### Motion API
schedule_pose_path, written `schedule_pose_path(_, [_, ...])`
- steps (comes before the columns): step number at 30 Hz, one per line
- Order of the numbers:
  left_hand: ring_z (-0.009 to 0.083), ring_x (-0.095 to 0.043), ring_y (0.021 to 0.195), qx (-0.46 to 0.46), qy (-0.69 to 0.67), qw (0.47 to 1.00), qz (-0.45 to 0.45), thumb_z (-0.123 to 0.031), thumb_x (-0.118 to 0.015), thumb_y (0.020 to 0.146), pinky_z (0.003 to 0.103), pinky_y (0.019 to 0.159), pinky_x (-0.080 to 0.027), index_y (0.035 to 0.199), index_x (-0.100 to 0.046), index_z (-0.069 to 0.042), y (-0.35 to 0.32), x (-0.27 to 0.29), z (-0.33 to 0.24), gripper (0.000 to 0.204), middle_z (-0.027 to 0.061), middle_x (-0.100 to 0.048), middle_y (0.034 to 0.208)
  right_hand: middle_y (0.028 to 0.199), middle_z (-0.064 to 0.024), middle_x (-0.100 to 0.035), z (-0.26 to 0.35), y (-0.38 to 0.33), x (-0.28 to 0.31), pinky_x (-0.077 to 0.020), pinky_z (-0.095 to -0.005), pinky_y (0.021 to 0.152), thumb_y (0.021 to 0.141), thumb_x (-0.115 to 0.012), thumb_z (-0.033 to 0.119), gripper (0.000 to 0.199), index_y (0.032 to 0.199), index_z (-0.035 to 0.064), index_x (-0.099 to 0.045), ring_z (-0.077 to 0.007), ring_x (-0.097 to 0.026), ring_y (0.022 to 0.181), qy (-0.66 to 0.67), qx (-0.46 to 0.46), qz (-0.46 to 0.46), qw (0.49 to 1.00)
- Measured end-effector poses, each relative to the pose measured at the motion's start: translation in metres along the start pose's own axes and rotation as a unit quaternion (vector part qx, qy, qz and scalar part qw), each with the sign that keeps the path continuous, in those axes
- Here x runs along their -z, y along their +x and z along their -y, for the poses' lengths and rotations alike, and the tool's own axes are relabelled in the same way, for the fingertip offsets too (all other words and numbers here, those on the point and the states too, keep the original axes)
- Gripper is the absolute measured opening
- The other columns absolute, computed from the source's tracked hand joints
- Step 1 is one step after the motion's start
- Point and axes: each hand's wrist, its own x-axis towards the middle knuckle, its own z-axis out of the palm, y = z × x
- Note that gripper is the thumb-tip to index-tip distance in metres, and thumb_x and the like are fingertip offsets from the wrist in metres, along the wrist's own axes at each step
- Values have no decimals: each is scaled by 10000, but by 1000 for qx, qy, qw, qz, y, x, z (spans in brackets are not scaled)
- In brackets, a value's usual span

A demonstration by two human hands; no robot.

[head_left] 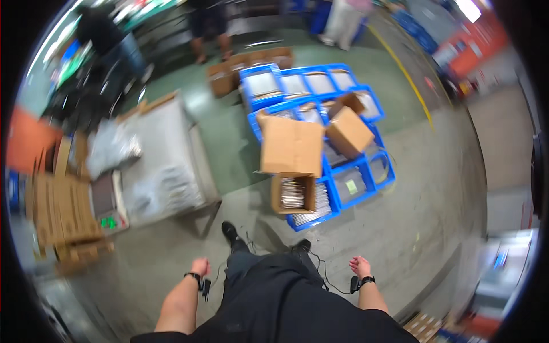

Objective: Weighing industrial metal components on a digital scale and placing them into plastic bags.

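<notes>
My left hand (pixel 201 266) hangs beside my left thigh, loosely curled, with nothing visible in it. On the other side, my right hand (pixel 360 266) is held out from my hip with its fingers bent in and no object showing. Each wrist wears a dark strap with a small black device. Ahead of my feet stands an open cardboard box (pixel 275 194) holding a stack of thin, pale flat items; its raised flap (pixel 293 143) leans back over blue plastic bins (pixel 355 200). Neither hand touches the box or the bins.
At left, a grey table (pixel 166 126) carries clear plastic bags (pixel 114 146). Stacked cardboard (pixel 63 208) stands beyond it. Another box (pixel 350 132) sits tilted on the bins. Thin cables (pixel 326 274) hang near my legs. Several people stand in the background.
</notes>
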Motion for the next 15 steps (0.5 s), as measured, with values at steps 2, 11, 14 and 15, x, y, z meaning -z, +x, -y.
schedule_pose_path(2, [203, -575, 526, -6, 57, 998, 19, -188, -485, 926, 323, 432, -430, 864, -580, -29, -16, -64, -49, 195, 92, -601, 674, 878, -92, -687, -35, 20, 83, -510, -294, 592, 1002, -464, 338, 328, 1053, 50, -613, -174, -658, 723, 34, -10, -61, 998])
schedule_pose_path(11, [161, -640, 705, -88, 278, 946, 143, -346, -485, 981, 286, 611, -479, 930, -611, -56, -130, -429, -226, 320, 64, -658, 817, 856, -107, -687, -113, 67, 331, -509, -299, 567, 966, -472, 247, 264, 947, 34, -626, -195, -658, 702, 201, -79, -118, 969])
schedule_pose_path(14, [126, -598, 680, -174, 262, 921, 230, -296, -506, 985, 272, 602, -476, 917, -629, -52, -189, -563, -287, 282, 33, -643, 797, 777, -115, -675, -67, 86, 386, -517, -306, 569, 955, -465, 230, 298, 833, 15, -631, -208, -642, 647, 185, -74, -112, 974])
schedule_pose_path(15, [140, -624, 731, -191, 265, 909, 259, -293, -483, 1005, 276, 641, -491, 920, -635, -54, -199, -601, -307, 296, 44, -662, 832, 755, -121, -671, -47, 96, 399, -523, -308, 577, 961, -462, 240, 323, 810, 10, -632, -210, -636, 627, 186, -58, -137, 971])
